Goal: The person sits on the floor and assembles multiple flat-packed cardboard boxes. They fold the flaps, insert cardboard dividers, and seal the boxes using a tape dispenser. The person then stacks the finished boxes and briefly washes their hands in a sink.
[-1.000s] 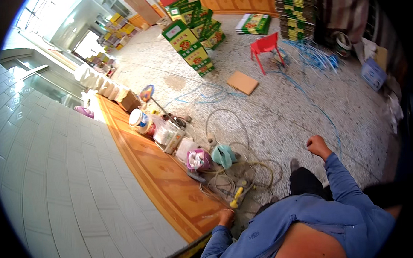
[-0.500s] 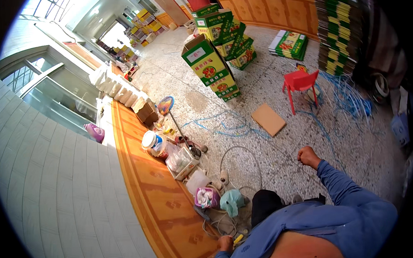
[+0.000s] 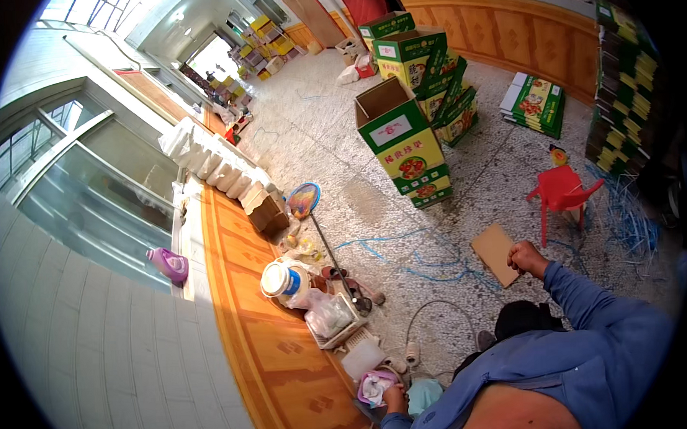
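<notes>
My right hand [image 3: 527,261] hangs in the air in front of me, fingers curled into a loose fist with nothing seen in it. Below it, overlapped in the picture, a flat brown cardboard piece [image 3: 495,254] lies on the floor. Low at my left side is my left hand [image 3: 396,399], its fingers curled and partly hidden; no held thing shows. It appears over the edge of a purple basket [image 3: 378,386] with white cloth or paper inside. Next to that is a pale green plastic bag [image 3: 425,396], partly covered by my sleeve.
Ahead stand open green-and-yellow cartons [image 3: 414,162]. To the right are a red child's chair [image 3: 563,192], tangled blue strapping [image 3: 634,229] and a tall stack of flattened cartons [image 3: 622,95]. A white bucket [image 3: 280,279], a crate [image 3: 337,322] and a net [image 3: 304,201] line the left wall.
The view has shifted forward and turned left, so the cartons and chair sit farther right and look nearer. My right hand now overlaps the cardboard; my left has come forward beside the basket.
</notes>
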